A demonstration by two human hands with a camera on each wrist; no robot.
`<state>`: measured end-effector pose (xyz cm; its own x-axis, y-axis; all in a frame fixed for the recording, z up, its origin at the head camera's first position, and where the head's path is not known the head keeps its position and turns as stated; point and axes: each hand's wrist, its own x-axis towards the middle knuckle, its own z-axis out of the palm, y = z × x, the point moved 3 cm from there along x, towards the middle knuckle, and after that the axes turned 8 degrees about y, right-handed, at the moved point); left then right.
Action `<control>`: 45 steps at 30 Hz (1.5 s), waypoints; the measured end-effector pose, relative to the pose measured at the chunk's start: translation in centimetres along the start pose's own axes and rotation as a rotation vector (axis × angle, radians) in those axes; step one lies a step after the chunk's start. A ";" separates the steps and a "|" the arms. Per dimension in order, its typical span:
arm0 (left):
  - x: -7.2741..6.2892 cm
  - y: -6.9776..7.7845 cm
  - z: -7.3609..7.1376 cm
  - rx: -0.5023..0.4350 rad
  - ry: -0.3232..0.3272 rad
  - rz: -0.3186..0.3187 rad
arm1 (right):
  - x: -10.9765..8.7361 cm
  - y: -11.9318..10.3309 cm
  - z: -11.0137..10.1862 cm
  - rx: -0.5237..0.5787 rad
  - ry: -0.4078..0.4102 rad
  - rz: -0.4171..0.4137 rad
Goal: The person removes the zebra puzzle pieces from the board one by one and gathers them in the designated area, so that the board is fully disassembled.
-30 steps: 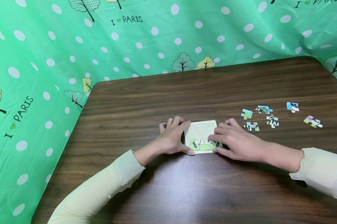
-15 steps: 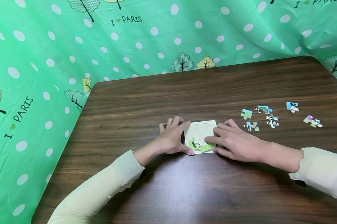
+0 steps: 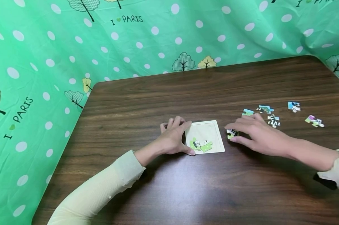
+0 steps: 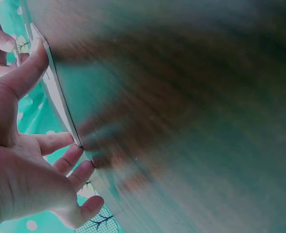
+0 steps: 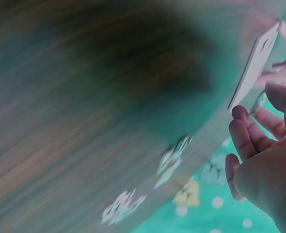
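Note:
A shallow white puzzle board [image 3: 206, 132] lies on the dark wooden table. My left hand [image 3: 173, 139] grips it, thumb at the near left corner and fingers at the far left corner. Two green-edged puzzle pieces [image 3: 206, 147] lie at the board's lower left, one of them askew. Just right of the board, my right hand [image 3: 255, 132] pinches a black, white and green puzzle piece [image 3: 231, 135] between thumb and fingers. The right wrist view shows this piece edge-on at the fingertips. From the left wrist, the board [image 4: 60, 99] appears as a thin tilted strip.
Beyond the right hand lie several loose puzzle pieces: a blue-green piece [image 3: 247, 112], a striped piece [image 3: 274, 121], a blue piece [image 3: 294, 106] and a purple one [image 3: 314, 121]. A green dotted curtain [image 3: 155, 47] hangs behind the table [image 3: 147, 103].
My right hand has taken a puzzle piece off the board's lower right and moved right with it. The middle green piece now sits askew. My left hand has stayed put.

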<state>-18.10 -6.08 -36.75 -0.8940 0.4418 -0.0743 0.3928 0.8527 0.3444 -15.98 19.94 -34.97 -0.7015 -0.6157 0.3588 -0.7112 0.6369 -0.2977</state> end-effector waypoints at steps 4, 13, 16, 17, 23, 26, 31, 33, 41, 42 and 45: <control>0.0 0.0 0.1 -0.001 0.005 0.003 | -1.6 1.3 -1.2 -0.044 0.016 0.028; 0.0 -0.1 0.0 -0.004 0.006 0.006 | -4.4 2.8 -2.1 -0.270 0.077 -0.213; 0.0 0.0 0.0 -0.003 0.004 0.005 | -4.2 2.5 -2.2 -0.297 0.063 -0.218; 0.0 0.0 0.0 -0.003 0.003 0.004 | -4.0 2.3 -2.2 -0.295 0.061 -0.213; 0.0 -0.1 0.0 -0.004 -0.001 0.002 | -1.0 -0.3 -0.9 -0.129 0.057 -0.121; 0.1 -0.1 0.1 0.000 -0.001 0.006 | 0.7 -2.2 0.8 -0.051 0.011 -0.079; 0.1 0.0 0.0 0.001 -0.005 0.006 | 2.7 -4.6 3.5 -0.070 -0.067 -0.115; 0.1 0.0 0.0 0.002 -0.006 0.009 | 3.1 -5.2 4.1 -0.098 -0.076 -0.140; 0.0 0.0 0.1 0.007 -0.002 0.004 | 3.0 -5.4 4.6 -0.070 -0.025 -0.140; 0.0 -0.1 0.1 0.008 -0.002 0.003 | 2.9 -5.4 4.6 -0.057 -0.018 -0.131; 0.1 -0.1 0.1 0.010 -0.003 0.002 | 2.8 -5.3 4.7 -0.020 -0.010 -0.096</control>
<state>-18.20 -6.09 -36.85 -0.8928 0.4439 -0.0761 0.3963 0.8547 0.3353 -14.40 12.65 -36.49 -0.6307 -0.6789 0.3759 -0.7741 0.5839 -0.2444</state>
